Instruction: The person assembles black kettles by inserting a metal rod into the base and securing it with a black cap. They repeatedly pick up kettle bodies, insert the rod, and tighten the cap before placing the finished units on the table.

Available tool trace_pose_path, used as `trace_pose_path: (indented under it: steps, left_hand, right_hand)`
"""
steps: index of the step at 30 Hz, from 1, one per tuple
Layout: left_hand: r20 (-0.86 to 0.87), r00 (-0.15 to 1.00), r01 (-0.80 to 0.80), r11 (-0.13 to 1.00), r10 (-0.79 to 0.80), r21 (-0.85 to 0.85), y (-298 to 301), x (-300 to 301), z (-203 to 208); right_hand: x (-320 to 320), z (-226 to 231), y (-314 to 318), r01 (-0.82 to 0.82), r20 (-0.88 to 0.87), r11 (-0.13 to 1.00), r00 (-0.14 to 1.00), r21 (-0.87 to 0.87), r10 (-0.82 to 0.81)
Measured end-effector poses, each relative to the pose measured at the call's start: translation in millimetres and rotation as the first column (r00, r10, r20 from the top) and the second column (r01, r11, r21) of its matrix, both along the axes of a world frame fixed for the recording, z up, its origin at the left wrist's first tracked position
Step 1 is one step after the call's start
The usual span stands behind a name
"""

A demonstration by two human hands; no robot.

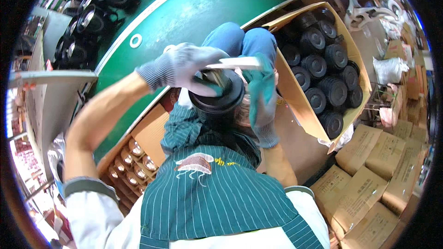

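A black round part (216, 103) with a wide rim and hollow middle stands at my lap, in front of my striped green apron. My left hand (191, 67), in a pale grey knit glove, bends over its rim with closed fingers reaching into the hollow. Something shiny and brownish lies at those fingertips, too blurred to name. My right hand (263, 97), in a glove with a green palm, is closed on a flat white strip (240, 62) above the black part. The strip's other end reaches my left hand.
To the right, an open cardboard box (300, 106) holds many black round parts (316, 66). Closed cartons (360, 193) are stacked at lower right. A divided carton with shiny bulbs (134, 146) sits at lower left. Black handled pieces (91, 20) and a white ring (135, 40) rest on the green table (184, 7).
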State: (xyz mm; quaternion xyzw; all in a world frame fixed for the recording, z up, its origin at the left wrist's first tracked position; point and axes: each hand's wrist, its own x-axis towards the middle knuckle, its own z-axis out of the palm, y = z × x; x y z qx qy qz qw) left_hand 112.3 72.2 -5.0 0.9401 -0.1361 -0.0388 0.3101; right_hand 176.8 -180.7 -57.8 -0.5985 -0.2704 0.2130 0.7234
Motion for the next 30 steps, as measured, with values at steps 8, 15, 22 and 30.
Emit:
trace_pose_path:
  steps: [8,15,22,30]
  left_hand:
    - [0.268,0.544,-0.816,0.426,0.795,0.39,137.5,-77.2,-127.9]
    - [0.411,0.487,-0.87,0.387,0.771,0.305,121.3,-78.0,-119.1]
    - [0.678,0.497,-0.477,0.824,0.541,-0.307,99.6,-7.0,-58.9]
    - [0.521,0.392,-0.875,0.483,0.758,-0.044,253.3,152.2,-28.6]
  right_hand:
    - [10.3,21.8,4.8,-0.053,0.593,0.887,0.725,-0.459,0.35]
    - [78.4,73.3,41.2,0.118,0.194,0.993,0.975,-0.028,-0.111]
    - [135.4,14.1,193.7,-0.052,-0.735,0.986,0.66,0.159,0.153]
    - [171.5,-91.6,286.0,-0.286,-0.841,0.956,0.532,-0.071,0.097]
